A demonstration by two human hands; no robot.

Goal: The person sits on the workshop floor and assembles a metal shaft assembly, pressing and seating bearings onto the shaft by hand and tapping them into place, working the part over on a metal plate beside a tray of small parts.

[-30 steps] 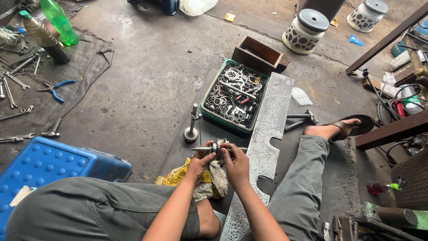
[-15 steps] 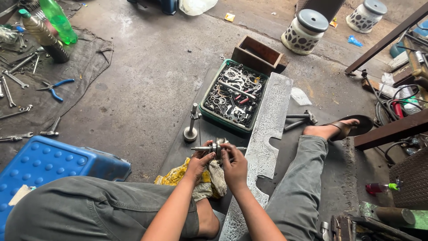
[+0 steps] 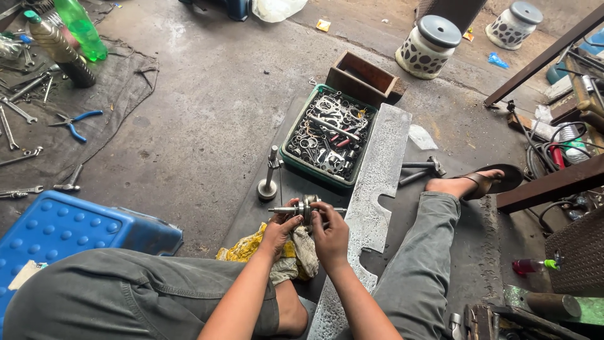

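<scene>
1. Looking down from the head view, a person sits on a concrete floor [image 3: 207,107] with legs spread, both hands meeting between the knees.
2. The left hand [image 3: 280,230] has a clenched grip on a metal crankshaft [image 3: 306,209], fingers curled around its left side, with the shaft end sticking out toward the left.
3. The right hand [image 3: 330,232] also grasps the crankshaft, fingers closed over its round middle webs from the right; the thin right shaft end pokes out past the fingertips.
4. The crankshaft lies level, held just above a yellow and grey rag [image 3: 277,258] that sits under the wrists on the person's lap.
5. Just beyond the hands a second shaft piece [image 3: 269,182] stands upright on its round base, on a dark mat.
6. Behind it sits a green tray [image 3: 329,140] packed with small metal parts, and a brown wooden box [image 3: 363,77] touches its far corner.
7. A long grey metal plate [image 3: 377,182] with notched edges lies beside the tray, running down past the right forearm.
8. A hammer [image 3: 420,170] lies between the plate and the sandalled foot [image 3: 469,184].
9. At the left a blue plastic stool [image 3: 69,230] is near the knee, with blue-handled pliers [image 3: 74,123] and wrenches [image 3: 19,113] spread on a dark cloth further off.
10. Two green bottles [image 3: 69,34] stand at the top left corner.
</scene>
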